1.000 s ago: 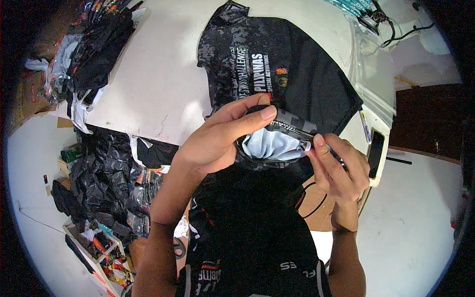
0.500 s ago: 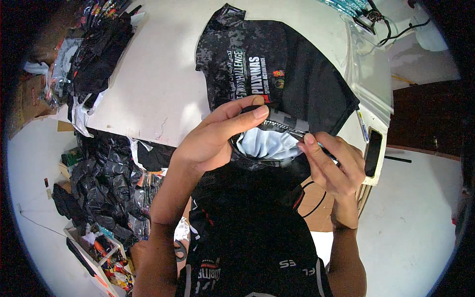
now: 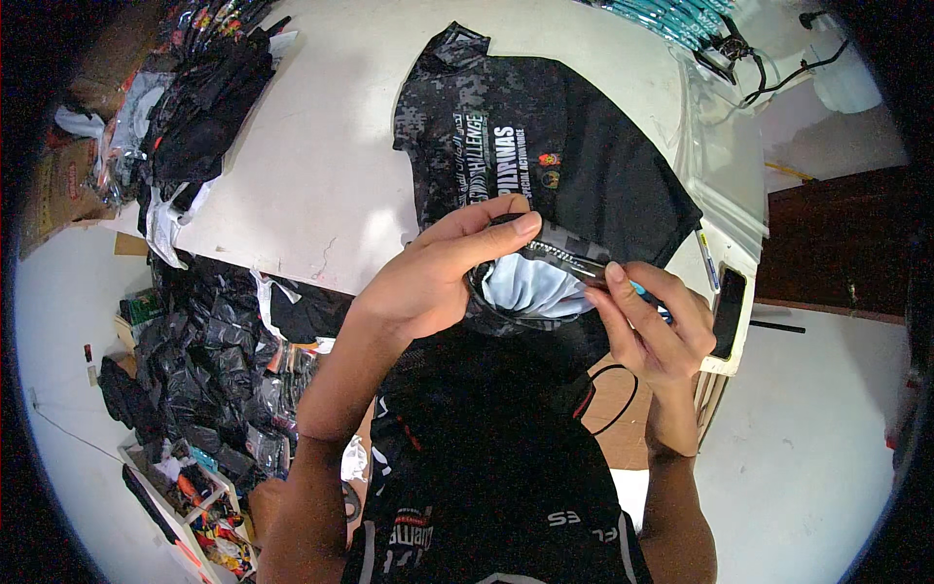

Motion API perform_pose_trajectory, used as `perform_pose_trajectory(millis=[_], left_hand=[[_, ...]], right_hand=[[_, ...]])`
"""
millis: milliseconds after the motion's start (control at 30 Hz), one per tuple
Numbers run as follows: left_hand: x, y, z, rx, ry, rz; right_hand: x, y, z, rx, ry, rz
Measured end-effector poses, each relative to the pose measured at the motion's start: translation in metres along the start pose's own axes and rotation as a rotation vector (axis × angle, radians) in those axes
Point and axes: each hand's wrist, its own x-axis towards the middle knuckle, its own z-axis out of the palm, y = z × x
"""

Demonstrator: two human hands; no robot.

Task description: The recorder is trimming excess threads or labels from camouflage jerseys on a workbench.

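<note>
A black and grey camouflage shirt (image 3: 623, 156) with white lettering lies on the white table, its near end raised in my hands. There its round opening is spread, with the pale blue inside (image 3: 545, 287) facing me. My left hand (image 3: 428, 268) pinches the opening's dark edge between thumb and fingers. At the opposite side my right hand (image 3: 657, 321) has thumb and fingertips closed on the same edge. A slim tool with a light blue part (image 3: 664, 313) sits in the right fingers, mostly hidden. Between the hands runs a whitish toothed or stitched line along the edge.
Dark garments (image 3: 209, 117) are piled at the table's left. A phone (image 3: 729, 307) and a pen (image 3: 707, 258) lie by its right edge. Cables (image 3: 759, 73) and blue packets (image 3: 662, 19) sit at the far right. Black plastic bags (image 3: 204, 360) lie below left.
The shirt's edge has rolled slightly, so less pale inside shows and more dark fabric lies between my hands. Both hands keep their hold; the view has shifted a little.
</note>
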Motion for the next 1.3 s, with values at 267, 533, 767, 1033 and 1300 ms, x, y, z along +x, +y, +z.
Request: perform_pose_trajectory(millis=[267,533,767,1033,1300], left_hand=[[-0.004,0.001,0.008,-0.014,-0.079,0.04],[-0.003,0.0,0.013,0.064,-0.004,0.024],[-0.003,0.001,0.012,0.091,-0.029,-0.001],[-0.005,0.004,0.013,0.086,0.018,-0.032],[-0.003,0.004,0.012,0.076,0.075,-0.039]], right_hand=[[0.003,-0.003,0.002,-0.005,0.04,-0.054],[0.001,0.002,0.006,-0.088,0.055,-0.154],[0.002,0.003,0.007,-0.061,0.052,-0.143],[-0.003,0.007,0.009,-0.008,0.036,-0.15],[-0.005,0.011,0.01,-0.006,0.045,-0.175]])
